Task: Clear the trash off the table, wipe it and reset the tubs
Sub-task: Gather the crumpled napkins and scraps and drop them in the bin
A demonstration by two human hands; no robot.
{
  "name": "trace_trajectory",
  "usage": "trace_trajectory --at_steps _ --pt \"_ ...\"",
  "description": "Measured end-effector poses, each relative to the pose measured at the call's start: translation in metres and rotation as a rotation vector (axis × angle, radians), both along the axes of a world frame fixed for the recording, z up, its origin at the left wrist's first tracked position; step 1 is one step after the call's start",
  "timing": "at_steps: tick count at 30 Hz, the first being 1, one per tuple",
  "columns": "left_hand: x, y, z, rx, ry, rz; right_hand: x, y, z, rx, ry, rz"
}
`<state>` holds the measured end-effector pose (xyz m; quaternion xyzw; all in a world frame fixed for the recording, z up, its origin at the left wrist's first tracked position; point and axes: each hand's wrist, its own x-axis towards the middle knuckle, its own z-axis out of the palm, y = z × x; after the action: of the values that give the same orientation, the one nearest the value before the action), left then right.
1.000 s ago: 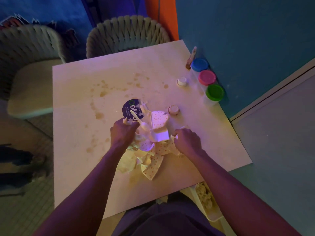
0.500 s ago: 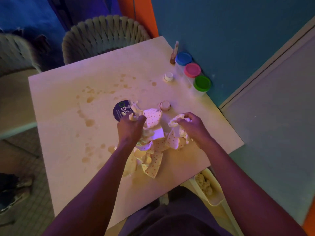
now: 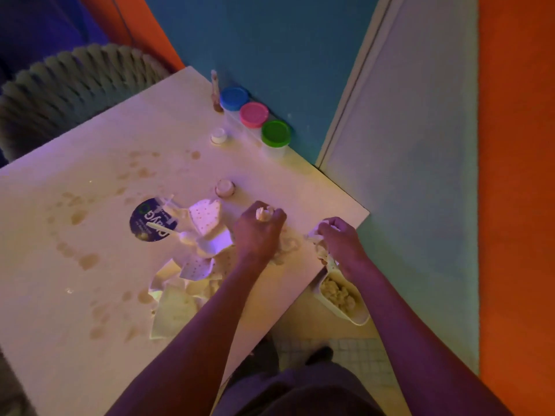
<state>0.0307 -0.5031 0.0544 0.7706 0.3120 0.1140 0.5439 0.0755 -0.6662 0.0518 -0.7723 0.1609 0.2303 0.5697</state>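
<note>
A pile of torn dotted paper scraps (image 3: pixel 192 274) lies on the stained white table (image 3: pixel 75 295), beside a dark round lid (image 3: pixel 147 219) with a white spoon (image 3: pixel 168 229) across it. My left hand (image 3: pixel 258 232) grips a crumpled wad of paper near the table's right edge. My right hand (image 3: pixel 336 238) holds more crumpled paper right at that edge, above a white bin (image 3: pixel 357 316) on the floor that holds crumpled trash. Three tubs with blue (image 3: pixel 234 98), pink (image 3: pixel 254 114) and green (image 3: pixel 275 133) lids stand in a row at the wall.
Two small round pots (image 3: pixel 218 135) (image 3: pixel 224 187) stand on the table, and a small brush-like stick (image 3: pixel 215 91) stands by the blue tub. Brown spill marks (image 3: pixel 81 217) dot the tabletop. A woven chair (image 3: pixel 75 85) sits behind the table.
Both hands have moved right from the scrap pile, carrying crumpled paper; my right hand has reached the table's edge above the bin. The camera has swung to the right.
</note>
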Motion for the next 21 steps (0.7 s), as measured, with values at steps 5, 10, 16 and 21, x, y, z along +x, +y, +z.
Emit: trace_trajectory --at_steps 5,10,16,21 --pt "0.005 -0.064 -0.005 0.040 0.018 -0.143 -0.020 -0.057 -0.021 0.013 -0.015 -0.023" --pt "-0.001 -0.139 -0.007 0.042 0.051 -0.322 -0.045 -0.129 -0.035 -0.051 0.038 -0.151" --pt "-0.021 -0.203 -0.017 0.129 0.095 -0.486 -0.079 -0.203 -0.040 -0.030 0.126 -0.323" --pt "-0.043 -0.237 -0.032 0.168 0.188 -0.569 -0.107 -0.244 -0.050 -0.021 0.195 -0.384"
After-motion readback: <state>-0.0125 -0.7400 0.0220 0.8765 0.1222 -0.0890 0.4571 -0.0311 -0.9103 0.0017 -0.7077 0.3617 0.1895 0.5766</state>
